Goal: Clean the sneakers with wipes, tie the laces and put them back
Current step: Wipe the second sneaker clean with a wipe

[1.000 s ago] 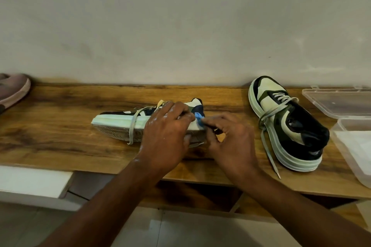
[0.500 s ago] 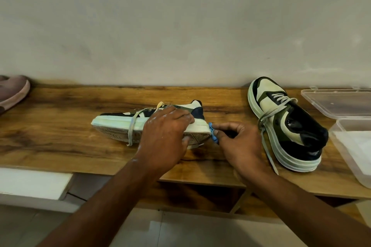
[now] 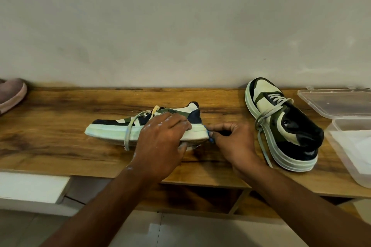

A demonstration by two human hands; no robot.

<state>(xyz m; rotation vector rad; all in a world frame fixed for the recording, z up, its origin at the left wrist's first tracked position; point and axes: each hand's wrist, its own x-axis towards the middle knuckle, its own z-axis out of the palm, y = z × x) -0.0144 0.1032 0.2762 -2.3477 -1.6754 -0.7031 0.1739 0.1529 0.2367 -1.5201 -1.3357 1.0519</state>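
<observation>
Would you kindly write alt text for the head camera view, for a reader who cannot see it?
On a wooden shelf, the left hand holds a sneaker tipped on its side while the right hand pinches a small blue wipe against its heel sole edge. The second sneaker stands upright to the right, laces loose, beside an open clear plastic box.

Pink shoe (image 3: 11,94) cut by left edge; clear container (image 3: 349,146) cropped right; blue wipe (image 3: 210,139) mostly hidden in right hand (image 3: 236,142)

Glossy varnished wood shelf (image 3: 60,126), clear plastic box (image 3: 341,106), possibly suede sneaker (image 3: 289,124)
</observation>
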